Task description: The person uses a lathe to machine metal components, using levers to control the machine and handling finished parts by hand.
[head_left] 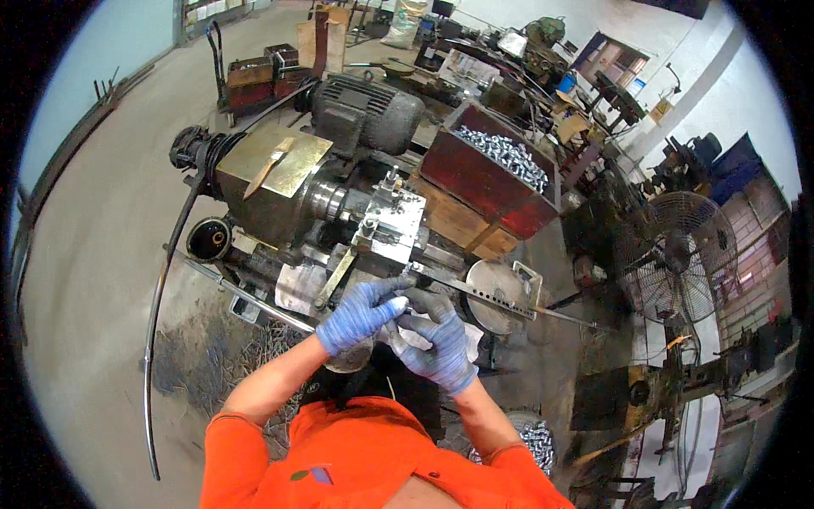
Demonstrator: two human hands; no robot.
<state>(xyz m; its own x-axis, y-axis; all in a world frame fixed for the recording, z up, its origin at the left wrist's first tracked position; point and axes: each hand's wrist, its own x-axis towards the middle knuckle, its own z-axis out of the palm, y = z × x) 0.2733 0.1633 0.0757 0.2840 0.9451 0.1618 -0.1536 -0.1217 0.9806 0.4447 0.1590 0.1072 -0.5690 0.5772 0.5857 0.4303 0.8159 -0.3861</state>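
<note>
My left hand (360, 316), in a blue-grey work glove, is closed, its fingertips drawn together in front of me. Close against it, my right hand (438, 342), gloved alike and grey with grime at the fingers, curls its thumb and fingers inward. Whatever small thing lies between the fingertips is too hidden to name. Both hands are just on my side of a lathe-like machine, below its metal slide block (392, 222). A flat bar with a row of holes (475, 293) runs rightward from the block, just beyond my right fingers.
A red-brown box (475, 182) full of shiny metal parts stands behind the machine. A brush (270, 168) lies on the machine's headstock cover (298, 161), near a motor (365, 110). More metal parts (536, 445) sit by my right elbow. A large fan (677, 254) stands at right.
</note>
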